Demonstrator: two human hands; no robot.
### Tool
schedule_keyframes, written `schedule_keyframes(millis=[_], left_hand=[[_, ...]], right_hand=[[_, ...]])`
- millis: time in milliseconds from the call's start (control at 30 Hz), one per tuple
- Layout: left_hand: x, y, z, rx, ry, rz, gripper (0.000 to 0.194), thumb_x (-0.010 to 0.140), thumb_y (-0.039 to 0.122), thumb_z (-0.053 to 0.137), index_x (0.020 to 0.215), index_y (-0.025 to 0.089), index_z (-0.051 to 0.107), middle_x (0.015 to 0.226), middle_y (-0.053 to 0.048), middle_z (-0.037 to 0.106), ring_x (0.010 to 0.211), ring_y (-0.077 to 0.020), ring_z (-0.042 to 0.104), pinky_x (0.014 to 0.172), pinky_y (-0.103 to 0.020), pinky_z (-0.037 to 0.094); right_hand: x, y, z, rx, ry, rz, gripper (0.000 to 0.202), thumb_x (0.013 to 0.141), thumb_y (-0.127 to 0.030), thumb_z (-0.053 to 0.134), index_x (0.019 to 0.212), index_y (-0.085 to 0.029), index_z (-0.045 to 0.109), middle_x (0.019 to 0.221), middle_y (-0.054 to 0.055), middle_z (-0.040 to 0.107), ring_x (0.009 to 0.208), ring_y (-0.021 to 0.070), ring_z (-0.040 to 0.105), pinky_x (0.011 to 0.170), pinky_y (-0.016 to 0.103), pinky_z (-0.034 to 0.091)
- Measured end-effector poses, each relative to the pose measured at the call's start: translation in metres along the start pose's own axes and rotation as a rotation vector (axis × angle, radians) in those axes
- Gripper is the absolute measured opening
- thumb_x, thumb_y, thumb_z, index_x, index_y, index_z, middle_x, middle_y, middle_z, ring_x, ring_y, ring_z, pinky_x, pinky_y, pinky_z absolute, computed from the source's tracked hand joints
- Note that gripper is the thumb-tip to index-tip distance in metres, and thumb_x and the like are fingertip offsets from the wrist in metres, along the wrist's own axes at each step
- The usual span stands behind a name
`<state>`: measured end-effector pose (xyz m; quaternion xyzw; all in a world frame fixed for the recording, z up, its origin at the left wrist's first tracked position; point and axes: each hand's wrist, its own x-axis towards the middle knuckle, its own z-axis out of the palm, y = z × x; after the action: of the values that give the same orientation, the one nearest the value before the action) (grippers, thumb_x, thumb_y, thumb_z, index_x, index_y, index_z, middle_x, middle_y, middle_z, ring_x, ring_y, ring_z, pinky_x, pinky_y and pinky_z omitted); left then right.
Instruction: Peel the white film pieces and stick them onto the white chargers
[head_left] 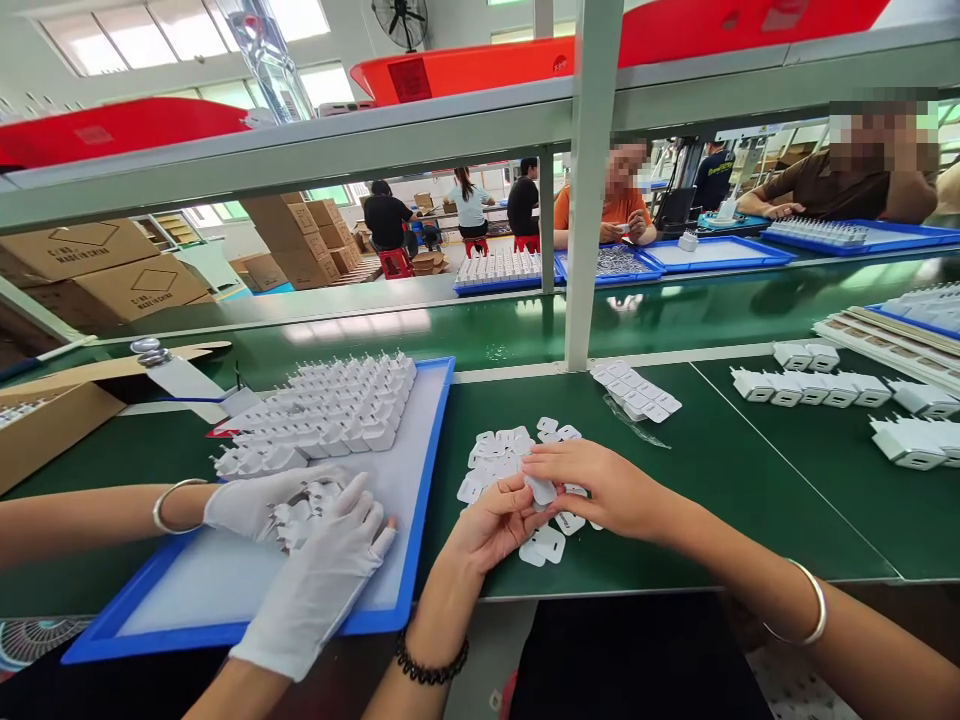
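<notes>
Near the bench's front edge, my left hand point(495, 520) holds a small white plate point(541, 490) between thumb and fingers. My right hand point(600, 488) meets it from the right, its fingertips on the same plate. Under and behind both hands lies a loose pile of flat white plates point(491, 452) with small slots, on the green bench top point(675, 530). One plate near my right hand shows dark print. Farther back, a sheet of joined white plates point(636, 390) lies beside a strip of clear film point(637, 425).
To the left, a co-worker's white-gloved hands point(311, 570) hold white parts over a blue-rimmed tray point(431, 480) with rows of white pronged housings point(330, 410). More housings point(810, 388) stand at right. A metal post point(592, 200) rises behind the bench; people sit beyond.
</notes>
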<state>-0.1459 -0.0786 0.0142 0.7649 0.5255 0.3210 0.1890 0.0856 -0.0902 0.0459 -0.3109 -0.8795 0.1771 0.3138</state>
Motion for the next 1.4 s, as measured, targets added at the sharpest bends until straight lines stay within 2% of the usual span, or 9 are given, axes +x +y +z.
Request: schedule_keyframes(millis=[67,167,300,467,600,800,1033,1200,1400], left_hand=[[0.006,0.016,0.021,-0.503,-0.245,-0.126,0.035,0.094,0.047,0.050,0.104,0.018,0.068,0.090,-0.008,0.072,0.084,-0.0211,0.068,0.077,-0.040,0.058],[0.009,0.028,0.030,-0.896,-0.475,-0.206,0.047,0.087,0.059,0.052,0.103,0.019,0.071,0.089,-0.009,0.073,0.082,-0.0249,0.071,0.079,-0.042,0.058],[0.009,0.028,0.027,-1.188,-0.591,-0.302,0.046,0.075,0.053,0.072,0.102,0.016,0.071,0.099,-0.011,0.073,0.083,-0.0221,0.071,0.085,-0.037,0.057],[0.010,0.029,0.027,-1.403,-0.593,-0.438,0.040,0.073,0.040,0.079,0.101,0.013,0.072,0.106,-0.012,0.073,0.090,-0.0206,0.071,0.090,-0.031,0.054],[0.009,0.034,0.024,-1.419,-0.548,-0.434,0.055,0.070,0.038,0.083,0.115,0.012,0.066,0.109,-0.013,0.073,0.099,-0.0239,0.070,0.097,-0.033,0.050],[0.003,0.043,0.023,-1.236,-0.344,-0.272,0.074,0.082,0.035,0.072,0.146,0.025,0.035,0.119,-0.012,0.070,0.112,-0.0261,0.065,0.104,-0.041,0.044],[0.001,0.051,0.029,-0.650,-0.266,0.102,0.028,0.092,0.036,0.055,0.113,0.025,0.070,0.122,-0.007,0.067,0.110,-0.0241,0.061,0.096,-0.033,0.046],[0.007,0.045,0.035,-0.510,-0.229,0.092,0.027,0.092,0.036,0.053,0.100,0.022,0.074,0.102,-0.007,0.073,0.095,-0.0233,0.065,0.087,-0.031,0.048],[0.018,0.030,0.043,-0.574,-0.197,-0.085,0.032,0.082,0.043,0.061,0.097,0.019,0.075,0.097,-0.008,0.076,0.087,-0.0247,0.069,0.081,-0.034,0.055]], right_hand=[[0.001,-0.004,-0.004,0.021,0.005,0.036,0.033,0.087,-0.016,0.062,0.119,-0.019,0.066,0.119,0.009,0.070,0.116,0.0259,0.062,0.100,0.040,0.047],[0.003,-0.009,-0.009,0.089,-0.007,0.163,0.029,0.082,-0.018,0.068,0.110,-0.023,0.069,0.102,0.004,0.075,0.095,0.0226,0.068,0.086,0.034,0.052],[0.004,-0.012,-0.008,0.165,-0.036,0.281,0.026,0.076,-0.020,0.072,0.101,-0.023,0.068,0.093,0.001,0.074,0.072,0.0177,0.066,0.070,0.029,0.053],[0.006,-0.014,0.001,0.152,0.025,0.336,0.024,0.076,-0.012,0.067,0.097,-0.023,0.069,0.093,0.001,0.073,0.078,0.0188,0.066,0.073,0.030,0.052],[0.005,-0.013,-0.007,0.218,0.074,0.374,0.027,0.074,-0.008,0.066,0.097,-0.021,0.070,0.094,0.001,0.074,0.087,0.0199,0.068,0.080,0.031,0.053],[-0.002,0.000,-0.025,0.171,0.172,0.448,0.021,0.076,-0.024,0.070,0.096,-0.018,0.069,0.093,0.005,0.075,0.086,0.0227,0.069,0.081,0.036,0.055],[0.000,-0.002,-0.017,0.080,0.008,0.433,0.017,0.076,-0.012,0.065,0.092,-0.018,0.068,0.086,0.004,0.073,0.081,0.0207,0.066,0.074,0.031,0.050],[0.007,-0.001,-0.007,-0.038,-0.056,0.371,0.022,0.077,-0.014,0.064,0.099,-0.015,0.068,0.088,0.007,0.074,0.078,0.0213,0.067,0.068,0.027,0.045],[0.003,-0.003,0.003,-0.093,-0.003,0.359,0.032,0.082,-0.018,0.063,0.114,-0.017,0.065,0.104,0.009,0.074,0.093,0.0241,0.069,0.076,0.029,0.049]])
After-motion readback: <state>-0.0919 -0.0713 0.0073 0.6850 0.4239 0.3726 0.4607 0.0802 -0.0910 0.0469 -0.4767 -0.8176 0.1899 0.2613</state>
